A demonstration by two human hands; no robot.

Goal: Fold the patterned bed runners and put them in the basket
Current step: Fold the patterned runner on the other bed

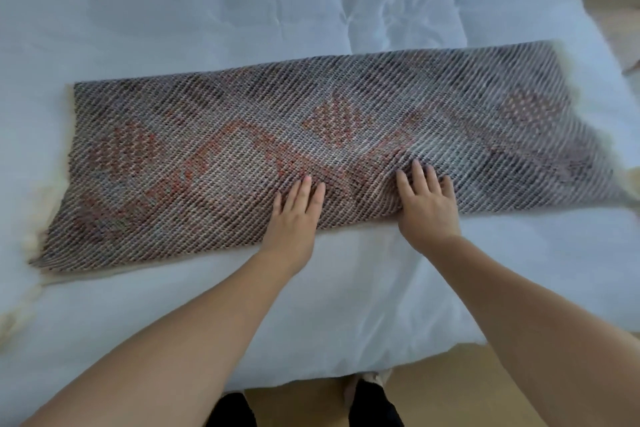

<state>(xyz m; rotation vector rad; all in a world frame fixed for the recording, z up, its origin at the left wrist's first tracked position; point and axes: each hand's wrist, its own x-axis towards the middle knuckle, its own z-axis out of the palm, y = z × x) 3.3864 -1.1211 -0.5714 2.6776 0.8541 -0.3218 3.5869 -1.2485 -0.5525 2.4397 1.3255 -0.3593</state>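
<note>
Across the white bed, the patterned runner is lying stretched out flat from side to side, with its cream fringe trailing off both short ends. It is sitting close to the near edge, probably so the person can reach all of it while folding. No basket is showing in this view.

The left hand and the right hand are resting palm-down on the runner's near half, just beside each other near the middle. They seem to be smoothing the cloth or pinning it before a fold. The fingers of both hands are lying straight and slightly spread, pressing the weave and pinching nothing, and a small ripple is rising between the hands.

The duvet is looking soft and creased, so it is likely giving under pressure. Wooden floor is showing beyond the bed's foot and right side.
</note>
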